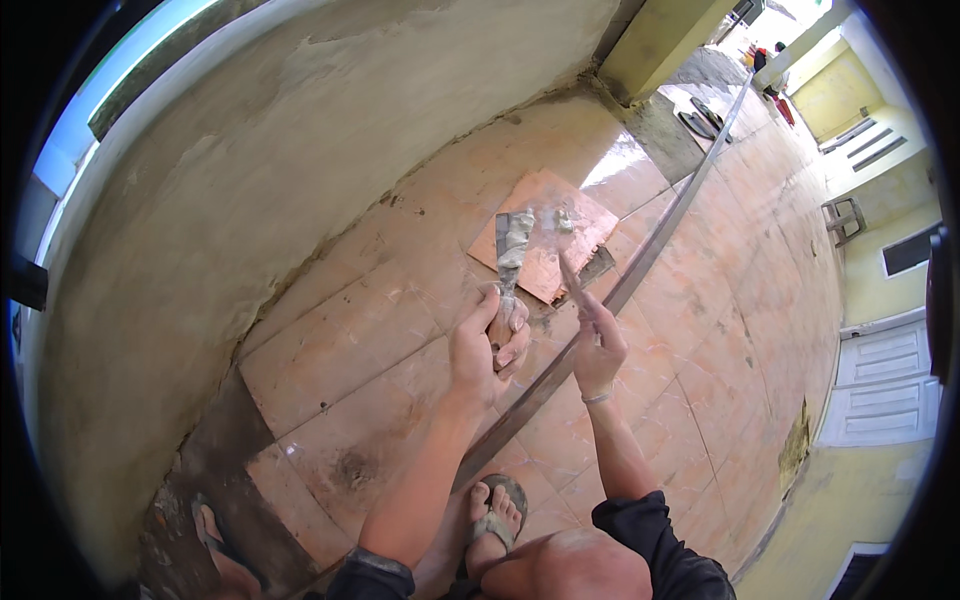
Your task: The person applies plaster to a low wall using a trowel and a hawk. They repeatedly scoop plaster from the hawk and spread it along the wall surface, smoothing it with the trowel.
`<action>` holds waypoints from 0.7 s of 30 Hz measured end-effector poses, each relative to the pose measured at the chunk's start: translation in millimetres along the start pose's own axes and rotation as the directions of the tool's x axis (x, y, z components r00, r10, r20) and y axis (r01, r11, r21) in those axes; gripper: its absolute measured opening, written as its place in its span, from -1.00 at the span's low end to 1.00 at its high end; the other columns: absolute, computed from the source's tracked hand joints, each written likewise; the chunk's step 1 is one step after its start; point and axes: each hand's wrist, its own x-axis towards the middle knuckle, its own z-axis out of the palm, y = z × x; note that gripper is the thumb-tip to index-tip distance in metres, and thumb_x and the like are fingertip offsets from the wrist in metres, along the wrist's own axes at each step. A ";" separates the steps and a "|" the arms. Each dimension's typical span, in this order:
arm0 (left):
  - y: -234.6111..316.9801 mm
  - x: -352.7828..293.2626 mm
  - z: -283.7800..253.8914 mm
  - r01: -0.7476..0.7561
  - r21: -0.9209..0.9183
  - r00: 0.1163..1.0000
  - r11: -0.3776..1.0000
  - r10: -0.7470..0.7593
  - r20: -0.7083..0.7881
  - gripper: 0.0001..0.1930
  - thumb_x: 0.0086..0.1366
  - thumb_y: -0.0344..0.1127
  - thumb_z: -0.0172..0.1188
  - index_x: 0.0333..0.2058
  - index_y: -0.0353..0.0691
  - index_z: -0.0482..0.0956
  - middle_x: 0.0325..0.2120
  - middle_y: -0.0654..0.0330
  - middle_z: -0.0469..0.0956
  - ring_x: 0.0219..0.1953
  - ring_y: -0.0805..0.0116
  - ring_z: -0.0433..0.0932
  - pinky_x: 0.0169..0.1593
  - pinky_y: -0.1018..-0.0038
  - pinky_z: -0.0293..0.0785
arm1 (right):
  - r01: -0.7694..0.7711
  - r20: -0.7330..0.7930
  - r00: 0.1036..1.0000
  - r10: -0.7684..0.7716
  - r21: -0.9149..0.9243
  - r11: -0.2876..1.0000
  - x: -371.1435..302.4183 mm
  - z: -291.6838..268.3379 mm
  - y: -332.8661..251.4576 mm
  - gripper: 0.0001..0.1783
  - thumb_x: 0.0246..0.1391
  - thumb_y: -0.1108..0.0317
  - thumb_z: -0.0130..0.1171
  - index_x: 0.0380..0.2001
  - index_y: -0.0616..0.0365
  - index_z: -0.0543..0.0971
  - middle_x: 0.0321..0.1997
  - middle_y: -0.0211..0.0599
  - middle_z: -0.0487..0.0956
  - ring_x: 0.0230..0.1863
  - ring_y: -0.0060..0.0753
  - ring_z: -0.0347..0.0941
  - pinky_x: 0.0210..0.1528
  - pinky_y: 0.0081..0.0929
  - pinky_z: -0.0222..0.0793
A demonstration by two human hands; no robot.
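Observation:
My left hand (487, 338) is closed around the wooden handle of a putty knife (513, 245). Its blade points away from me and carries a thick smear of grey paste. To the right, my right hand (600, 350) pinches a thin brownish pointed strip (570, 277), whose material I cannot make out. Just beyond both hands lies a loose square tile (585, 205), set askew on the tiled floor. A small grey lump of paste (564, 220) sits on this tile. Part of a dark flat piece (600, 264) shows at its right edge.
A long straight bar (650, 250) runs diagonally across the floor, passing beneath my right hand. At left rises a plastered wall (300, 130). Dark sandals (705, 122) lie farther off near a yellow pillar (655, 50). A chair (845, 220) and white door (885, 385) stand right.

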 end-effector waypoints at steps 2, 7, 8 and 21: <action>0.6 -1.3 5.0 -0.056 0.093 0.998 0.994 0.056 0.009 -0.75 0.65 -0.13 -0.19 -0.24 -0.10 0.28 -0.47 0.25 0.44 -0.78 0.58 0.20 -0.79 0.58 0.01 | -0.553 0.043 0.794 0.606 0.467 0.690 8.2 -4.0 3.2 -0.68 0.29 0.59 0.19 0.10 0.28 0.61 -0.07 -0.22 0.73 -0.07 -0.37 0.66 -0.06 -0.36 0.65; -7.1 -0.8 1.1 0.005 0.307 0.999 0.952 -0.021 0.048 -0.81 0.62 -0.15 -0.09 -0.21 -0.07 0.28 -0.50 0.24 0.47 -0.77 0.58 0.24 -0.76 0.59 0.03 | -0.638 0.401 0.720 0.566 0.703 0.314 40.7 -6.7 8.9 -0.70 0.38 0.46 0.18 0.13 0.21 0.49 -0.18 -0.43 0.66 -0.33 -0.64 0.58 -0.30 -0.56 0.57; -8.1 -0.6 -1.8 0.013 0.339 0.998 0.941 -0.032 0.052 -0.82 0.62 -0.15 -0.07 -0.20 -0.07 0.29 -0.51 0.24 0.47 -0.77 0.58 0.24 -0.75 0.59 0.04 | -0.667 0.442 0.694 0.568 0.691 0.277 45.5 -7.3 9.2 -0.69 0.38 0.45 0.18 0.14 0.20 0.48 -0.20 -0.45 0.66 -0.34 -0.65 0.57 -0.31 -0.58 0.56; -26.8 1.5 -30.9 -0.430 0.898 0.819 0.095 0.459 0.344 -0.88 0.53 -0.31 0.11 -0.15 -0.24 0.47 -0.55 0.08 0.50 -0.53 0.18 0.49 -0.39 0.26 0.42 | -0.681 0.404 0.694 0.596 0.636 0.363 32.6 -20.5 -0.1 -0.71 0.35 0.44 0.22 0.09 0.23 0.50 -0.16 -0.38 0.67 -0.31 -0.61 0.60 -0.31 -0.56 0.55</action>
